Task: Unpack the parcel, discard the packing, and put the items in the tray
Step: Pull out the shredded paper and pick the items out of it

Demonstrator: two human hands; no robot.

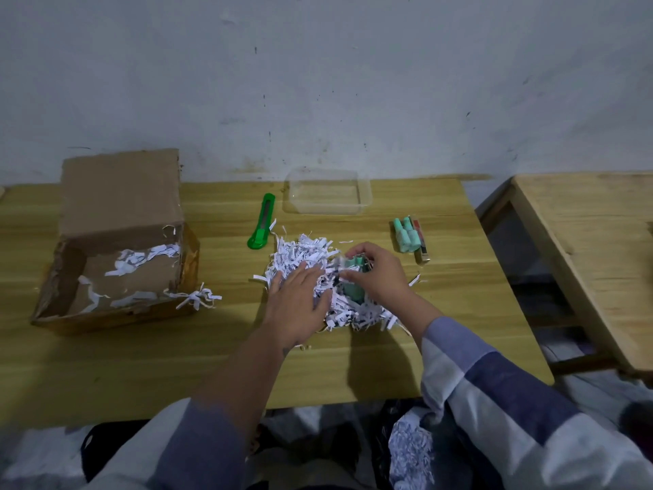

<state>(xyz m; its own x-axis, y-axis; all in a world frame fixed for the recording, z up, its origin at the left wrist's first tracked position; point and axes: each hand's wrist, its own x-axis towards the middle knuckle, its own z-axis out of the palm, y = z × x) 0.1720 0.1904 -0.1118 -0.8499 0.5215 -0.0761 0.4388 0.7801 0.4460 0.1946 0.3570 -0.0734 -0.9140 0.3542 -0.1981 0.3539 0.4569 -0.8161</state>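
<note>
A heap of shredded white paper (304, 254) lies mid-table. My left hand (298, 302) rests flat on its near left side, fingers straight. My right hand (376, 274) pinches a small pale green item (353, 262) and holds it just above the heap. Another green piece (351, 293) shows in the shreds below it. A pack of green items with a dark box (410, 235) lies to the right. The clear plastic tray (327, 191) stands at the back. The open cardboard parcel (116, 242) sits at the left with a few shreds inside.
A green utility knife (262, 222) lies between parcel and tray. Loose shreds (198, 298) lie by the parcel's corner. More shredded paper in a dark bag (411, 447) sits below the table's front edge. A second wooden table (597, 249) stands at the right.
</note>
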